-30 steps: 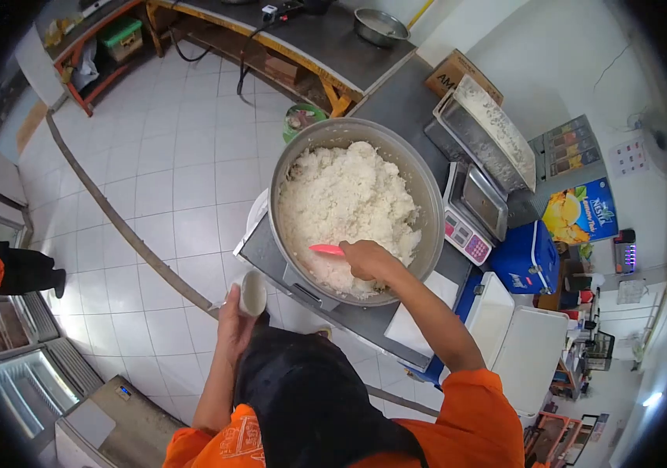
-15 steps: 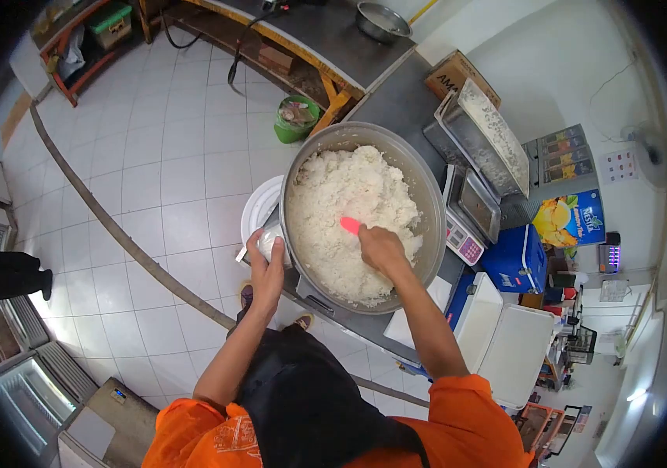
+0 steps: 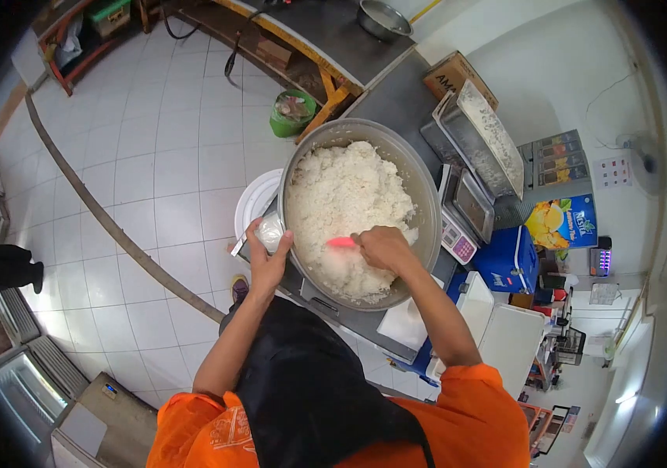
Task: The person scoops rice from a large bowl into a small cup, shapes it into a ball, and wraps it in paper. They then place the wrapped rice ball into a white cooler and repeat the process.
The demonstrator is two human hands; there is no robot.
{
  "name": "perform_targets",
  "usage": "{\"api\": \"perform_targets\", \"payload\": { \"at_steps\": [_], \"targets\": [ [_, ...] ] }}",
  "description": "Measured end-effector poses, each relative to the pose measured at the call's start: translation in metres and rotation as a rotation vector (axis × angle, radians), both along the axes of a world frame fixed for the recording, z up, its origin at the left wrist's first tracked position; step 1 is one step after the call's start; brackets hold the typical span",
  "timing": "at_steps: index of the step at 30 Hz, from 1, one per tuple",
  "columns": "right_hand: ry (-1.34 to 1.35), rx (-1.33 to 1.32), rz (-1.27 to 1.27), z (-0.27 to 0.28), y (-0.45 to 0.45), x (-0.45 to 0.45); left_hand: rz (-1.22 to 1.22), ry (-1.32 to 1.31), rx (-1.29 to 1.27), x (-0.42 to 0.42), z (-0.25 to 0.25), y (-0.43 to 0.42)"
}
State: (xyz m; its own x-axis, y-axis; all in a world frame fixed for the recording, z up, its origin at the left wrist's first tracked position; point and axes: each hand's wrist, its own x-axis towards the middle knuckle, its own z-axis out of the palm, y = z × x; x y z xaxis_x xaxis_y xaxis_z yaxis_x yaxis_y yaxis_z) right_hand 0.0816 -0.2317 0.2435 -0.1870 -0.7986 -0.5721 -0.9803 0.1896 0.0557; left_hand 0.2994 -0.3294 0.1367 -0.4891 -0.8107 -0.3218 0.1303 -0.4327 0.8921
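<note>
A wide metal pot point(image 3: 432, 195) holds a large mound of white cooked rice point(image 3: 345, 183). My right hand point(image 3: 384, 251) is closed around the handle of a pink rice paddle point(image 3: 340, 242), whose blade is at the rice surface near the pot's front. At the pot's left rim, my left hand point(image 3: 268, 261) has its thumb and fingers around a small, rounded, whitish container or bag point(image 3: 269, 232). Its exact kind is unclear. Beneath and beyond that hand lies a round white lid or tub top point(image 3: 249, 204).
Right of the pot are a digital scale point(image 3: 458, 240), a tilted metal pan with rice residue point(image 3: 480, 136) and a blue cooler point(image 3: 509, 261). A green bin point(image 3: 293, 113) stands on the tiled floor. Another person's dark-clothed legs point(image 3: 6, 265) show at far left.
My right hand and the pink paddle have moved slightly left and down across the rice, and the blade now points left. The left hand stays at the rim with the whitish thing.
</note>
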Motion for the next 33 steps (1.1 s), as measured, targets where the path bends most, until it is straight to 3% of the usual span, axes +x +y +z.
{"api": "perform_targets", "payload": {
  "at_steps": [2,4,5,7,10,16,20,22,23,24,26,28,30,33],
  "targets": [
    [-0.053,0.063,0.014,-0.022,0.005,-0.015,-0.012,0.016,0.047,0.002,0.005,-0.002],
    [-0.347,-0.009,0.010,-0.033,0.016,-0.027,-0.008,0.021,0.103,0.004,0.006,-0.004],
    [-0.360,-0.002,0.009,-0.043,0.016,-0.030,-0.017,0.039,0.130,0.004,0.006,-0.004],
    [-0.709,0.227,-0.029,-0.059,0.010,-0.044,-0.029,0.058,0.154,0.001,0.005,-0.005],
    [-0.934,0.235,-0.015,-0.099,0.015,-0.047,-0.024,0.038,0.155,0.001,0.003,-0.006],
    [-1.124,0.496,-0.414,-0.079,0.000,-0.056,-0.006,0.074,0.228,0.002,0.013,-0.010],
    [-1.117,0.531,-0.432,-0.053,-0.003,-0.077,0.002,-0.038,0.155,0.014,0.042,-0.014],
    [-1.157,0.397,-0.503,-0.029,0.003,-0.090,0.067,-0.018,0.132,0.015,0.069,-0.011],
    [-1.120,0.227,-0.446,-0.006,0.001,-0.089,0.133,0.218,0.249,0.010,0.088,-0.005],
    [-1.115,0.219,-0.430,-0.001,0.006,-0.087,0.193,0.456,0.362,0.002,0.101,0.002],
    [-1.072,-0.411,-0.509,0.006,0.025,-0.078,0.099,0.485,0.473,-0.026,0.103,0.017],
    [-0.392,-0.552,-0.475,0.050,0.021,-0.010,0.029,0.406,0.575,-0.083,0.068,0.028],
    [0.049,-0.611,-0.403,0.021,0.025,0.036,-0.125,0.516,0.712,-0.109,0.055,0.023],
    [0.151,-0.559,-0.417,0.001,0.033,0.062,-0.163,0.320,0.736,-0.121,0.045,0.013]
  ]
}}
